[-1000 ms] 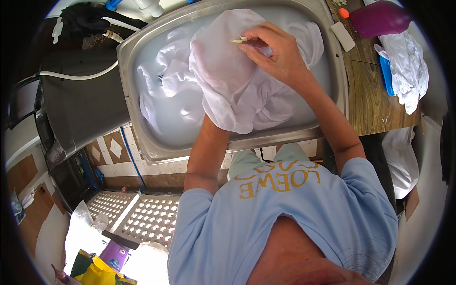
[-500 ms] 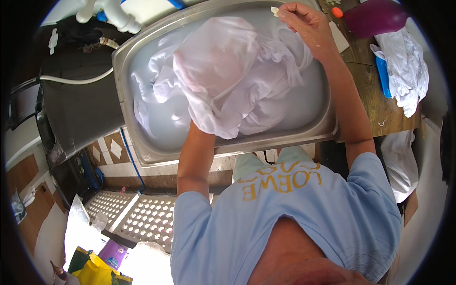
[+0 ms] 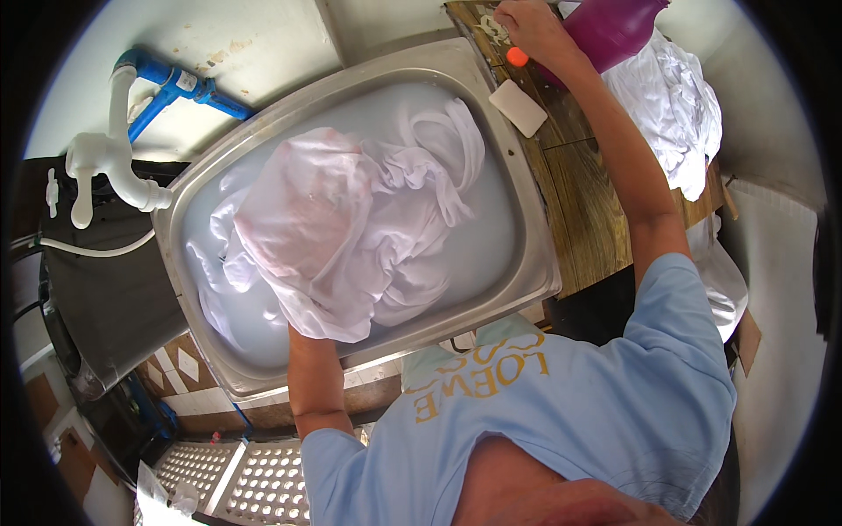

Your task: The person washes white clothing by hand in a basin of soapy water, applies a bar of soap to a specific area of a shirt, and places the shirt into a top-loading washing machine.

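1. From where I stand, the metal sink (image 3: 537,263) holds cloudy, whitish water (image 3: 493,210), and a heap of white cloth lies in it, some under the surface, some bunched up above.
2. The largest piece, a thin white cloth (image 3: 303,193), rises in a rounded dome toward the left of the sink's middle, with pinkish patches showing through. Its lower edge drapes over the near end of the left forearm (image 3: 316,377).
3. The left hand is under that cloth – covered, so I cannot tell how wide or tight its grip is.
4. The right hand (image 3: 529,24) is beyond the sink, at the far end of the wooden counter (image 3: 588,206). Its fingers are drawn in narrow, beside some pale scraps (image 3: 494,29); I cannot tell whether anything is pinched between them.
5. A round orange piece (image 3: 517,57) sits just below that hand, and a pale bar (image 3: 518,107) lies nearer, against the sink's rim.
6. A purple bottle (image 3: 614,35) stands partly behind the right forearm – what is inside it I cannot see. White clothes (image 3: 671,114) are piled next to it.
7. At the sink's left, a white tap (image 3: 103,158) hangs from a blue pipe (image 3: 180,83).
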`<move>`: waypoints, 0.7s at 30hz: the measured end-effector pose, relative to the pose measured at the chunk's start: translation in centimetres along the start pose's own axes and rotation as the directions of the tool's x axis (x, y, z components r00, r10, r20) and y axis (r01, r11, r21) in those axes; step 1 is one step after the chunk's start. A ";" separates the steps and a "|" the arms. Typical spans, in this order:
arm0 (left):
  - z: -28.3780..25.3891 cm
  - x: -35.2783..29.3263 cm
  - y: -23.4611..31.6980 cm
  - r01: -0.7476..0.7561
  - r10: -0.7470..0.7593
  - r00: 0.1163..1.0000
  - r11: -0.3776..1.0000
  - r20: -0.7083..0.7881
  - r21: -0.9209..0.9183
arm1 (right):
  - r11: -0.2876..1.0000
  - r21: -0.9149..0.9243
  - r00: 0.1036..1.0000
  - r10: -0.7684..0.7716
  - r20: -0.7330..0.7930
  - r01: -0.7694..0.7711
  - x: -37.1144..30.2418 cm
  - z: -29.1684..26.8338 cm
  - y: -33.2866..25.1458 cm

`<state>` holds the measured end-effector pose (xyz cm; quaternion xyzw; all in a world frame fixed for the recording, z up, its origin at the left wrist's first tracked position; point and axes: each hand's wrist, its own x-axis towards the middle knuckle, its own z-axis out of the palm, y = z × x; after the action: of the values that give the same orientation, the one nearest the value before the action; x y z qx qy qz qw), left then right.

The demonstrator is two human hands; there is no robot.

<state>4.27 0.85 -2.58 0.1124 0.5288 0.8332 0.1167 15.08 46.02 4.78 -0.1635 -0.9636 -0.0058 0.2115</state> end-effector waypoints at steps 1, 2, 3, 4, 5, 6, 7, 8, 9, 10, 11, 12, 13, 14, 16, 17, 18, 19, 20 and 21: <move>-0.1 -0.1 0.1 -0.001 0.001 1.000 1.000 -0.003 0.002 | 0.999 -0.039 1.000 0.000 -0.009 -0.001 0.1 0.2 -0.2; -0.2 -0.2 0.0 0.005 -0.005 1.000 1.000 -0.004 0.003 | 0.997 -0.079 1.000 0.000 -0.018 -0.002 0.2 0.3 -0.4; -0.3 -0.3 0.0 0.004 -0.004 1.000 1.000 -0.004 0.000 | 0.996 -0.092 1.000 0.013 0.024 -0.011 0.3 0.5 0.1; -0.2 -0.4 -0.1 0.007 -0.007 1.000 1.000 -0.003 -0.002 | 0.994 -0.107 0.997 0.028 0.067 -0.021 0.5 0.4 0.7; -0.2 -0.6 -0.2 0.007 -0.007 1.000 1.000 -0.002 -0.007 | 0.992 -0.123 0.993 0.043 0.108 -0.030 0.5 0.4 1.2; -0.3 -0.7 -0.1 0.006 -0.006 1.000 1.000 -0.006 -0.001 | 0.992 -0.120 0.991 0.044 0.126 -0.029 0.7 0.2 0.8; -0.4 -0.8 0.0 0.002 -0.002 1.000 1.000 -0.010 0.002 | 0.993 -0.117 0.988 0.045 0.144 -0.029 0.8 -0.2 0.4; -0.5 -0.8 0.0 -0.002 0.002 1.000 1.000 -0.016 0.007 | 0.993 -0.114 0.986 0.047 0.162 -0.028 1.0 -0.5 0.1; -0.5 -0.8 0.0 -0.002 0.002 1.000 1.000 -0.010 0.002 | 0.997 -0.083 0.994 0.019 0.108 -0.010 1.1 -0.9 0.0; -0.5 -0.8 0.0 -0.001 0.000 1.000 1.000 -0.008 -0.004 | 0.999 -0.052 0.999 -0.008 0.053 0.011 1.1 -1.4 0.0; -0.4 -0.9 -0.1 0.000 0.000 1.000 1.000 -0.005 -0.009 | 0.999 -0.023 0.999 -0.033 -0.003 0.033 1.1 -1.9 0.0; -0.6 -1.0 0.1 -0.003 0.003 1.000 1.000 -0.007 -0.004 | 0.999 0.025 0.999 -0.035 -0.035 0.036 1.0 -2.1 -0.3; -0.6 -1.1 0.1 -0.003 0.003 1.000 1.000 -0.001 0.000 | 0.997 0.073 0.997 -0.035 -0.066 0.040 0.8 -2.3 -0.6; -0.4 -1.0 -0.1 -0.005 0.005 1.000 1.000 0.006 -0.005 | 0.992 0.119 0.995 -0.033 -0.097 0.045 0.7 -2.5 -1.0; -0.4 -1.1 -0.3 -0.003 0.003 1.000 1.000 0.020 0.016 | 0.962 0.268 0.992 -0.013 -0.129 0.048 -0.7 -4.6 -6.1; 0.1 -0.9 -0.4 -0.005 0.004 0.999 1.000 0.040 0.010 | 0.943 0.329 0.989 0.004 -0.151 0.047 -1.5 -5.9 -8.0; 0.2 -0.9 -0.5 -0.011 0.009 0.999 1.000 0.049 0.027 | 0.847 0.531 0.998 0.049 -0.037 -0.022 -3.1 -4.4 -8.8; 0.2 -1.0 -0.5 -0.011 0.010 0.998 1.000 0.057 0.026 | 0.726 0.679 0.994 0.068 0.087 -0.109 -4.6 -4.1 -10.6; 0.4 -0.8 -0.7 -0.010 0.007 0.998 0.999 0.065 0.032 | 0.566 0.789 0.951 -0.030 0.307 -0.237 -6.6 -4.0 -12.7; 0.2 -0.9 -0.7 -0.013 0.010 0.998 0.999 0.068 0.038 | 0.397 0.834 0.860 -0.176 0.480 -0.384 -8.5 -5.2 -16.8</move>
<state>5.22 1.04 -3.21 0.1458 0.5399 0.8191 0.1276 19.10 27.03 7.00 -0.0792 -0.8132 0.5764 0.0104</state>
